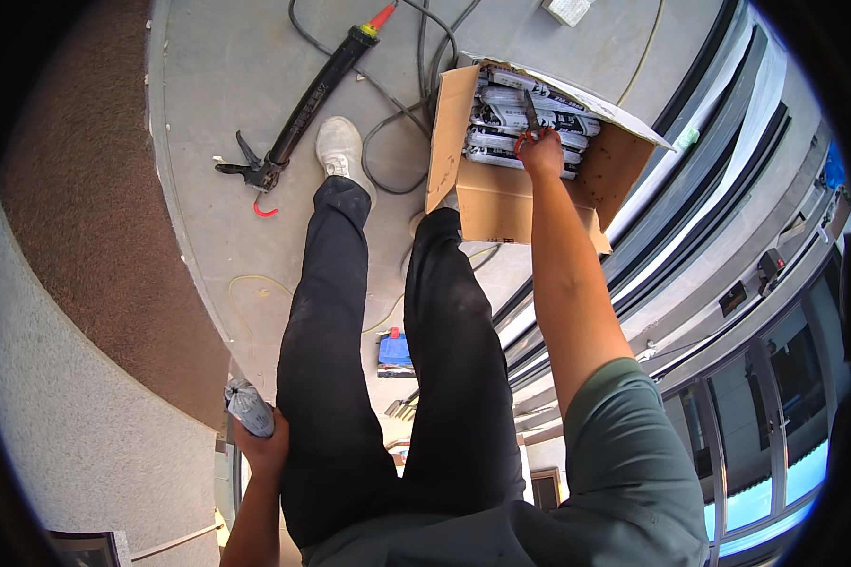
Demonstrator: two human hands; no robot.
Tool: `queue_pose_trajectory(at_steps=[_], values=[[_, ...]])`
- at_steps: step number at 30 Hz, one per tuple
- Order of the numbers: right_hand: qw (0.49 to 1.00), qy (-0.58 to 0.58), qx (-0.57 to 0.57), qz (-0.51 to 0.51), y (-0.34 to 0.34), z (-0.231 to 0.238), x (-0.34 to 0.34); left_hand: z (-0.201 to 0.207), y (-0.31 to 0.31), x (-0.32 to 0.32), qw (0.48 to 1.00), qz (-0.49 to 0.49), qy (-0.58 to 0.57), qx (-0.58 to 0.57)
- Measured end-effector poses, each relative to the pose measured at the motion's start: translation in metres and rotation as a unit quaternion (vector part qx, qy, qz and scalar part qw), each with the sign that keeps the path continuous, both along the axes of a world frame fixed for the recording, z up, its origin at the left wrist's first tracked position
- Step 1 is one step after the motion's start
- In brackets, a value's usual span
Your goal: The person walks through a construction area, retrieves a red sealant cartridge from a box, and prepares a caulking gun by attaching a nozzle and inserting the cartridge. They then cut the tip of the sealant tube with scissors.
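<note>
My right hand (pixel 543 155) is closed on the orange handles of a pair of scissors (pixel 530 111), blades pointing away from me. It is over an open cardboard box (pixel 501 203) that holds several white and black foil sausage packs of sealant (pixel 501 117). Low at the left, beside my thigh, my left hand (pixel 267 448) grips a silvery sealant sausage pack (pixel 249 406) with a gathered end. On the floor ahead lies a black caulking gun (pixel 304 111) with a red nozzle tip and a red hook at its rear.
A dark cable (pixel 376 156) loops over the grey floor between the caulking gun and the box. Long dark and white frame profiles (pixel 700 161) lie along the right. Behind my legs is a blue item (pixel 396 351). A brown textured strip (pixel 85 189) borders the left.
</note>
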State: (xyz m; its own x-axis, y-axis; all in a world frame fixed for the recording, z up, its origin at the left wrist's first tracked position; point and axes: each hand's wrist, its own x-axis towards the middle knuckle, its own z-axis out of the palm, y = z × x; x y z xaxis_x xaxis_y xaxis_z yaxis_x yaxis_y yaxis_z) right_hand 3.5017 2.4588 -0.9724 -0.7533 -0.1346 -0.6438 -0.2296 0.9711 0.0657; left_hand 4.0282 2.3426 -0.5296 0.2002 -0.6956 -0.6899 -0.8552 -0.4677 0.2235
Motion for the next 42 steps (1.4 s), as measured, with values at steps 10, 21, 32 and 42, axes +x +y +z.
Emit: queue_pose_trajectory(at_steps=[10,21,32,42], values=[[0.973,0.055,-0.201,0.104,0.018,0.004,0.011,0.003,-0.016,-0.007,0.997,-0.080,-0.010,0.021],[0.886,0.032,-0.270,0.374,-0.001,-0.014,-0.036,0.004,-0.019,-0.016,0.996,-0.080,-0.016,0.021],[0.843,-0.009,-0.301,0.447,-0.003,-0.002,-0.043,0.001,-0.001,-0.020,0.997,-0.071,-0.008,-0.001],[0.887,-0.202,-0.412,0.048,0.034,0.087,-0.030,-0.005,0.035,-0.025,0.993,-0.104,0.051,-0.025]])
